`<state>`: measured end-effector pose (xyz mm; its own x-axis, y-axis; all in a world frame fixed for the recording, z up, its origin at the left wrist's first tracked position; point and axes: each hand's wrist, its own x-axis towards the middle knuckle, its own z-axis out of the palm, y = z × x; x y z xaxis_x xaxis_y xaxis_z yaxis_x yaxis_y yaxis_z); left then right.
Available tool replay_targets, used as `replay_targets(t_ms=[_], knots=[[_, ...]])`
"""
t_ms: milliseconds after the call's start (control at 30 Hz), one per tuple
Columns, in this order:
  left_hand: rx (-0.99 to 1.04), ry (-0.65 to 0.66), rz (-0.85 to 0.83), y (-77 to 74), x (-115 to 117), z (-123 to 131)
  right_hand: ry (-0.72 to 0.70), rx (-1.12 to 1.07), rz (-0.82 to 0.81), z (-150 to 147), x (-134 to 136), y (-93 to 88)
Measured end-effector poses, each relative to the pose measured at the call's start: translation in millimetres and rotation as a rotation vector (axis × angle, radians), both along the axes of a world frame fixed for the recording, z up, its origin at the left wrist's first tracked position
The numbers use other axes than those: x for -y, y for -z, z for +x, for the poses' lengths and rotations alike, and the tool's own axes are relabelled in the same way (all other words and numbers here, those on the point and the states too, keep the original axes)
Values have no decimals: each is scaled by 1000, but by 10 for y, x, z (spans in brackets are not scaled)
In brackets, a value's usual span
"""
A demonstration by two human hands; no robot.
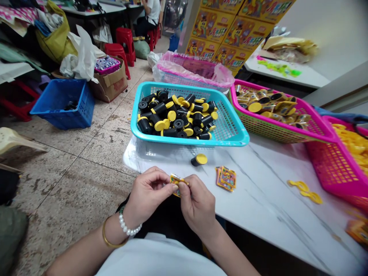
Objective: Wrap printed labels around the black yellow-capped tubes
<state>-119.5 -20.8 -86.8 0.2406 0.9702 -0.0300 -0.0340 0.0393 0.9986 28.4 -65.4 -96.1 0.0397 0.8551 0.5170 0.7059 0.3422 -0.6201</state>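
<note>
Speckled flr [89, 180] & marbled white tbl [267, 207], head view. Landmark: turquoise basket [241, 140] on tbl, part-filled w/ blk cylinders [169, 132], yel ends. Printed yel cartons [212, 28] stacked behind basket; blue crate [69, 119] on flr to its L; pink basket [313, 132] just to its R. Small printed pc [175, 179] is in front of basket, gripped by both hands: L hand [151, 191] pinches one side, thumb to fingers; R hand [198, 203] curled, thumb pressed on other side. Loose cyl. [198, 160], yel cap, lies near basket's front rim. Printed-card pile [227, 178] & two yel ring-ended pcs [307, 194] lie front-R of basket.
</note>
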Motion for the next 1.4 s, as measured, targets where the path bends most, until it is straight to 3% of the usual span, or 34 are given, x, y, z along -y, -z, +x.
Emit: replay_targets(t_ms=[133, 300, 367, 567, 733, 867, 967, 1033, 1167, 1267, 1400], knots=[[-101, -58, 15, -3, 34, -20, -10, 10, 2, -1, 4, 11], [-246, -128, 192, -1, -6, -65, -16, 96, 30, 13, -26, 7], [-252, -115, 185, -7, -46, -74, -34, 132, 13, 17, -52, 8], [-121, -42, -53, -66, -98, -69, -61, 144, -24, 69, -76, -51], [-53, 56, -336, -87, -84, -75, 211, 273, 158, 323, -208, -129], [105, 80, -506, -66, -132, -67, 274, 430, 24, 497, -367, -37], [210, 88, -635, -73, -185, -57, 270, 196, -88, 548, -360, -14], [254, 96, -689, -91, -214, -44, 243, -151, -167, 567, -282, -62], [312, 87, -725, -130, -242, 21, 50, -791, -340, 570, -82, -204], [347, 99, -731, -153, -239, 97, -1, -931, -328, 519, -2, -243], [392, 130, -750, -175, -224, 170, -23, -896, -304, 447, 8, -239]])
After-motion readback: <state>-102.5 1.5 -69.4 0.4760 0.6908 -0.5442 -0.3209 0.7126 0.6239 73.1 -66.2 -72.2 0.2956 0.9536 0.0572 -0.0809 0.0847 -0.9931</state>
